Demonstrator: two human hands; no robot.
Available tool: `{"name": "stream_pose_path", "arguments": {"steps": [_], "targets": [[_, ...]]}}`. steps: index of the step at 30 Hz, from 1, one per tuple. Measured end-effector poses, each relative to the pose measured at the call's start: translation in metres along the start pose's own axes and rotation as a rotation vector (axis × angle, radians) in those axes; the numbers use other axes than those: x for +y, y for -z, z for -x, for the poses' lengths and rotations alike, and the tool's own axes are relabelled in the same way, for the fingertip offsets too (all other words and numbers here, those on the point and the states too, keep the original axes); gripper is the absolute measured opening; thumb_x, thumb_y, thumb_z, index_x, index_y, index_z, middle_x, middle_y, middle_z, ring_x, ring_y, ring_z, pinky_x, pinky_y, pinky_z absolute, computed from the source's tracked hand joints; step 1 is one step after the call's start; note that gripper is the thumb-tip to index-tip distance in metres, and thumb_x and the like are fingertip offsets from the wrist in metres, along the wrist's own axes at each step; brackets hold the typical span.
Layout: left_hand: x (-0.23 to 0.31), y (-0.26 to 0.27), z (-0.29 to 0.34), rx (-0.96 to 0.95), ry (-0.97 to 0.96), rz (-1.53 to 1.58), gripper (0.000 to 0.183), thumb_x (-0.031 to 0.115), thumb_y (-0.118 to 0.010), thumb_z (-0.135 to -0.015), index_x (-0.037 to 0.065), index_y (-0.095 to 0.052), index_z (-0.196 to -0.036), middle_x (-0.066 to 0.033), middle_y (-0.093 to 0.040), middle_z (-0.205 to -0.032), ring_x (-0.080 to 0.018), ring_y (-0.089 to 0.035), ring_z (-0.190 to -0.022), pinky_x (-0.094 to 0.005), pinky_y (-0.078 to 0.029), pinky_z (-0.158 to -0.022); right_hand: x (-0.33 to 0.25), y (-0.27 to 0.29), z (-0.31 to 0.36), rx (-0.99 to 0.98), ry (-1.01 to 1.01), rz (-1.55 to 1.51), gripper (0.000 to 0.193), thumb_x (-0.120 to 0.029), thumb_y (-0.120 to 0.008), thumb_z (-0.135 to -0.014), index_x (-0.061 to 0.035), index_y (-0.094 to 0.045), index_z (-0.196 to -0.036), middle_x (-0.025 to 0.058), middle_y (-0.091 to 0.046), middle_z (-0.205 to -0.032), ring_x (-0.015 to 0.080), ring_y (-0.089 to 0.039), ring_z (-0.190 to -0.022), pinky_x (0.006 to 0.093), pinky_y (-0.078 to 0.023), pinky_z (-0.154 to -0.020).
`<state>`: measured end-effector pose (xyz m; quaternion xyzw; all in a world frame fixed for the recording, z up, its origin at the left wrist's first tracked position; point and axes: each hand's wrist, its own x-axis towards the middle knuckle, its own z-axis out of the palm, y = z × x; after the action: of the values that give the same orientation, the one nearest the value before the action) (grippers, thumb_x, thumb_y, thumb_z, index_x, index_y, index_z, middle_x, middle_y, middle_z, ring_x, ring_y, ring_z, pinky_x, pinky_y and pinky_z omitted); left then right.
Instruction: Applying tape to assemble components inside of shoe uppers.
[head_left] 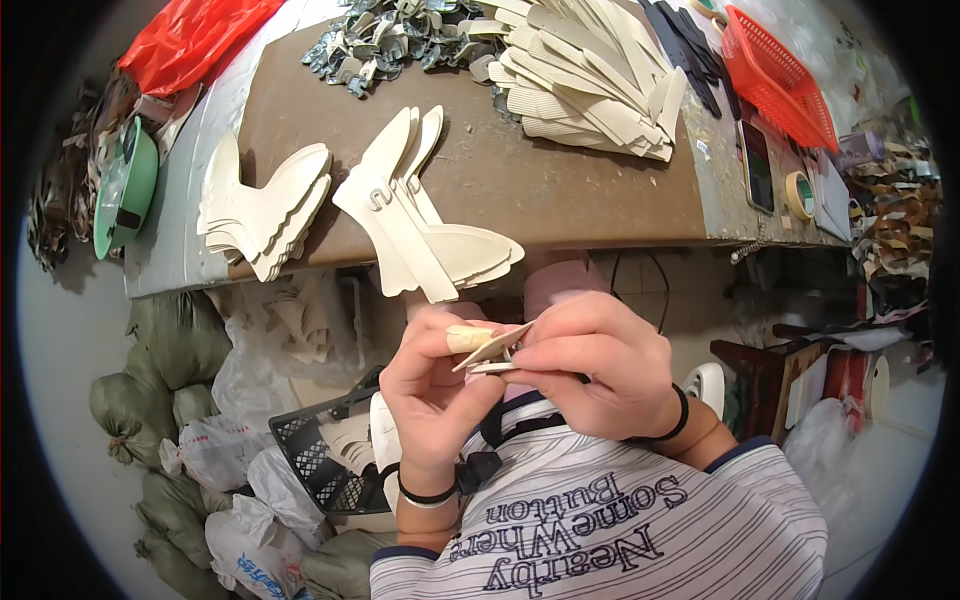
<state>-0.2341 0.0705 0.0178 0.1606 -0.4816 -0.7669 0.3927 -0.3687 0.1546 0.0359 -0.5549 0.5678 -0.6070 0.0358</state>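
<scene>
Close to my body, just off the table's near edge, my left hand [430, 385] and my right hand [600, 360] meet over a small cream strap piece [492, 347]. Both hands are closed on it with fingertips and thumbs, and the piece looks folded over. Part of it is hidden by my fingers. A yellowish wrap [468, 339] covers one left finger. Beyond my hands lies a stack of cream shoe-upper pieces [400, 220], with a strap and metal buckles on top. Another stack of cream upper pieces [265, 210] sits to its left.
On the brown-topped table [460, 190] are a pile of cream straps [590, 80] and a heap of small buckles [390, 45]. A red basket [775, 80], phone [757, 165] and tape roll [799, 194] stand right. Below left are a black crate [315, 450] and green sacks [175, 340].
</scene>
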Motion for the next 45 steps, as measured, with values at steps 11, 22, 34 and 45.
{"name": "stream_pose_path", "arguments": {"steps": [11, 22, 34, 45], "targets": [[-0.003, 0.012, 0.000, 0.155, 0.054, 0.119, 0.033, 0.022, -0.074, -0.084, -0.003, -0.060, -0.101, -0.0083, -0.057, -0.096, -0.0215, -0.063, -0.087, -0.0338, -0.053, -0.078, 0.036, 0.091, -0.007, -0.238, -0.646, 0.232, 0.029, -0.003, -0.068, -0.078, 0.0016, -0.065, -0.106, 0.0154, -0.068, -0.075, 0.0248, -0.069, -0.073, 0.0343, -0.054, -0.067], [-0.002, 0.005, -0.006, 0.146, 0.023, 0.124, 0.028, 0.017, -0.073, -0.084, -0.002, -0.057, -0.098, -0.0088, -0.058, -0.094, -0.0204, -0.063, -0.088, -0.0350, -0.054, -0.077, 0.000, 0.042, -0.002, -0.234, -0.383, 0.020, 0.019, 0.000, -0.074, -0.076, -0.0018, -0.068, -0.094, 0.0095, -0.062, -0.091, 0.0157, -0.060, -0.073, 0.0257, -0.048, -0.058], [-0.005, 0.002, -0.002, 0.052, 0.049, 0.201, 0.023, 0.014, -0.068, -0.089, 0.001, -0.051, -0.099, -0.0078, -0.053, -0.098, -0.0184, -0.059, -0.087, -0.0284, -0.050, -0.073, 0.006, 0.002, -0.004, -0.210, -0.170, -0.155, 0.028, 0.003, -0.077, -0.069, 0.0003, -0.064, -0.094, 0.0100, -0.061, -0.090, 0.0173, -0.061, -0.073, 0.0272, -0.051, -0.061], [-0.006, 0.002, -0.005, -0.034, -0.059, 0.090, 0.017, 0.006, -0.068, -0.087, 0.001, -0.057, -0.099, -0.0110, -0.057, -0.099, -0.0212, -0.058, -0.092, -0.0321, -0.050, -0.079, -0.003, 0.003, -0.009, -0.140, -0.253, -0.160, 0.028, 0.008, -0.073, -0.066, 0.0006, -0.063, -0.090, 0.0107, -0.059, -0.086, 0.0220, -0.061, -0.071, 0.0294, -0.049, -0.058]]}}
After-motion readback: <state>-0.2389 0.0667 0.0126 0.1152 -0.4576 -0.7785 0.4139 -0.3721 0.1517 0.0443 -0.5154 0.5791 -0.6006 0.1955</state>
